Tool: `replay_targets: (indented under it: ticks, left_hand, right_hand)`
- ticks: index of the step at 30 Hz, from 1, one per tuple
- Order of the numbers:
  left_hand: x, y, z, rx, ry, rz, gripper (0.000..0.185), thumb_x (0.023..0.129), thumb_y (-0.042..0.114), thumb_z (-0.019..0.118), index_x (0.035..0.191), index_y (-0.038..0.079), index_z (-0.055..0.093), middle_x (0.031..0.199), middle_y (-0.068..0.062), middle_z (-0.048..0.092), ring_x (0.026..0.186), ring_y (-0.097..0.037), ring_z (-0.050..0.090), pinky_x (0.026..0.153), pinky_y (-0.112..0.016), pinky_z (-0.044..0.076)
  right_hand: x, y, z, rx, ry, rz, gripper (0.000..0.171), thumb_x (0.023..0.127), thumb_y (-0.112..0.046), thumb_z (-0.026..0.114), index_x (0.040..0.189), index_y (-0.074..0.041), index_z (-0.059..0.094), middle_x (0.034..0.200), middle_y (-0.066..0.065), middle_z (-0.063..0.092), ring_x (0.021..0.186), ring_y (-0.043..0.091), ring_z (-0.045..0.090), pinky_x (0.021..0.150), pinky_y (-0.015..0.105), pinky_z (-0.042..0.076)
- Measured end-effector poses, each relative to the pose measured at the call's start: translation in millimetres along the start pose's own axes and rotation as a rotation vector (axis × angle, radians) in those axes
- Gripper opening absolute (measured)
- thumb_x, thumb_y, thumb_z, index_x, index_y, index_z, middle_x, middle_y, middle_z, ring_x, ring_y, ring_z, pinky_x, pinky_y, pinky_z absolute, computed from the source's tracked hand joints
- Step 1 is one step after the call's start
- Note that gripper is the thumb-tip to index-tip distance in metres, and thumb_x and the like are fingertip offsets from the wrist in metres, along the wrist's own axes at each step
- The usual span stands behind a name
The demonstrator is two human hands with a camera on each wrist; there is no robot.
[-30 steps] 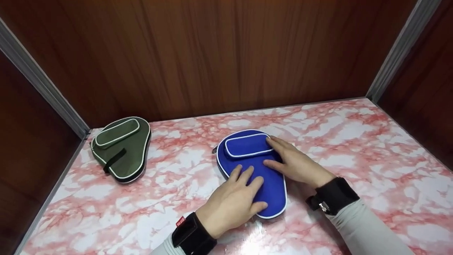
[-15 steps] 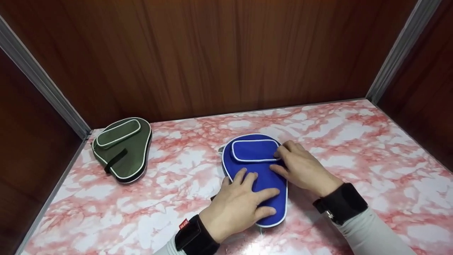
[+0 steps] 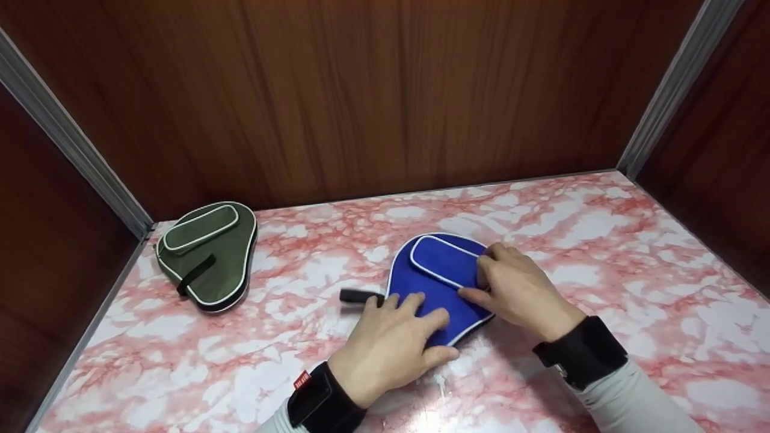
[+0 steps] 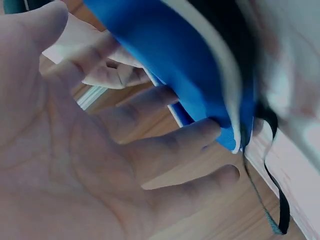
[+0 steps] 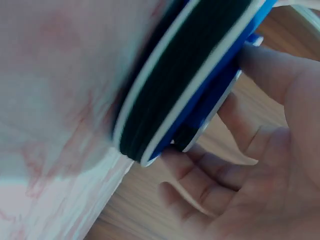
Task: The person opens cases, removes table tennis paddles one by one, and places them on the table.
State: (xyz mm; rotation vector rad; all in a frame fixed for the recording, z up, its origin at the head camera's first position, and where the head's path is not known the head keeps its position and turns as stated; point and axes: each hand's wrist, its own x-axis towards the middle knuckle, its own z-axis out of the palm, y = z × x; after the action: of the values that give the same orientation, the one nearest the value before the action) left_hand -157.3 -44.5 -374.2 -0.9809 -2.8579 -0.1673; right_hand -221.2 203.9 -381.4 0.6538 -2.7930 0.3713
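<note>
Both my hands are pressing on the blue paddle case [image 3: 442, 288].

It is lying mid-worktop [image 3: 601, 252], right of the green case [image 3: 207, 252]; my left hand [image 3: 391, 343] is lying spread on its near end, my right hand [image 3: 520, 291] is curling around its right edge.
</note>
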Motion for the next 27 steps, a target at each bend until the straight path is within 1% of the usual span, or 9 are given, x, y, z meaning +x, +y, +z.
replay_targets:
  ticks: [3, 7, 11, 13, 18, 20, 23, 25, 27]
  left_hand:
    - [0.8, -0.5, 1.7, 0.034, 0.013, -0.016, 0.052, 0.097, 0.068, 0.073, 0.122, 0.024, 0.065, 0.138, -0.015, 0.066, 0.114, -0.04, 0.069, 0.087, -0.059, 0.058]
    - [1.5, -5.1, 3.7, 0.055, 0.033, -0.02, 0.062, 0.091, 0.059, 0.085, 0.136, 0.021, 0.063, 0.132, -0.013, 0.064, 0.11, -0.037, 0.07, 0.077, -0.052, 0.06]
    - [1.6, -14.2, 3.6, 0.075, 0.044, -0.044, 0.072, 0.092, 0.05, 0.087, 0.151, 0.018, 0.062, 0.138, -0.013, 0.065, 0.118, -0.038, 0.069, 0.084, -0.053, 0.06]
    - [1.2, -17.1, 2.9, 0.103, 0.03, -0.064, 0.073, 0.094, 0.047, 0.086, 0.156, 0.018, 0.061, 0.145, -0.014, 0.064, 0.126, -0.039, 0.067, 0.09, -0.056, 0.06]
    - [1.8, -18.1, 2.1, 0.175, 0.02, -0.07, 0.057, 0.097, 0.026, 0.083, 0.151, 0.02, 0.066, 0.149, -0.011, 0.064, 0.127, -0.039, 0.065, 0.092, -0.06, 0.057]
    - [2.1, -17.9, 2.3, 0.176, 0.022, -0.062, 0.052, 0.096, 0.018, 0.081, 0.146, 0.022, 0.068, 0.147, -0.01, 0.065, 0.125, -0.04, 0.066, 0.091, -0.06, 0.057]
    - [2.4, -19.3, 3.0, 0.155, 0.002, -0.061, 0.049, 0.095, 0.013, 0.081, 0.141, 0.024, 0.068, 0.149, -0.01, 0.064, 0.128, -0.041, 0.064, 0.095, -0.063, 0.056]
    - [3.0, -21.5, 4.2, 0.141, -0.008, -0.064, 0.05, 0.094, 0.011, 0.083, 0.14, 0.025, 0.067, 0.152, -0.01, 0.062, 0.132, -0.043, 0.063, 0.098, -0.064, 0.054]
    - [3.8, -24.2, 5.9, 0.137, -0.002, -0.064, 0.052, 0.093, 0.011, 0.084, 0.14, 0.024, 0.067, 0.153, -0.011, 0.062, 0.133, -0.043, 0.062, 0.1, -0.064, 0.053]
  right_hand:
    - [-1.8, -5.2, -1.4, -0.033, -0.033, 0.028, 0.046, 0.094, -0.047, 0.087, 0.079, -0.014, 0.059, 0.091, 0.007, 0.051, 0.082, 0.026, 0.053, 0.075, 0.048, 0.047]
    - [-4.4, -13.7, -7.3, -0.08, -0.088, 0.054, 0.049, 0.094, -0.056, 0.084, 0.085, -0.013, 0.061, 0.094, 0.009, 0.054, 0.084, 0.03, 0.058, 0.078, 0.055, 0.051]
    - [-7.0, -22.4, -13.1, -0.102, -0.144, 0.049, 0.054, 0.095, -0.065, 0.079, 0.088, -0.015, 0.059, 0.095, 0.008, 0.057, 0.086, 0.031, 0.064, 0.083, 0.059, 0.053]
    - [-8.0, -24.4, -14.5, -0.095, -0.152, 0.026, 0.054, 0.096, -0.066, 0.077, 0.087, -0.017, 0.058, 0.09, 0.004, 0.056, 0.081, 0.028, 0.063, 0.079, 0.056, 0.053]
    - [-5.4, -18.7, -16.5, -0.004, -0.14, 0.019, 0.042, 0.102, -0.056, 0.074, 0.085, -0.02, 0.06, 0.075, -0.005, 0.056, 0.065, 0.015, 0.056, 0.061, 0.044, 0.048]
    - [-3.1, -13.6, -15.6, 0.045, -0.116, 0.053, 0.035, 0.104, -0.049, 0.075, 0.092, -0.019, 0.065, 0.076, -0.005, 0.06, 0.067, 0.015, 0.058, 0.062, 0.045, 0.049]
    - [-1.5, -5.8, -11.8, 0.083, -0.088, 0.109, 0.036, 0.104, -0.044, 0.076, 0.122, -0.013, 0.073, 0.103, 0.009, 0.074, 0.095, 0.029, 0.071, 0.08, 0.054, 0.058]
    - [-1.5, -1.6, -8.4, 0.099, -0.094, 0.123, 0.052, 0.104, -0.042, 0.077, 0.142, -0.008, 0.069, 0.128, 0.02, 0.072, 0.118, 0.041, 0.069, 0.096, 0.062, 0.056]
    - [-1.7, 1.7, -5.1, 0.103, -0.115, 0.125, 0.063, 0.104, -0.044, 0.076, 0.152, -0.005, 0.063, 0.145, 0.027, 0.063, 0.133, 0.048, 0.061, 0.105, 0.067, 0.051]
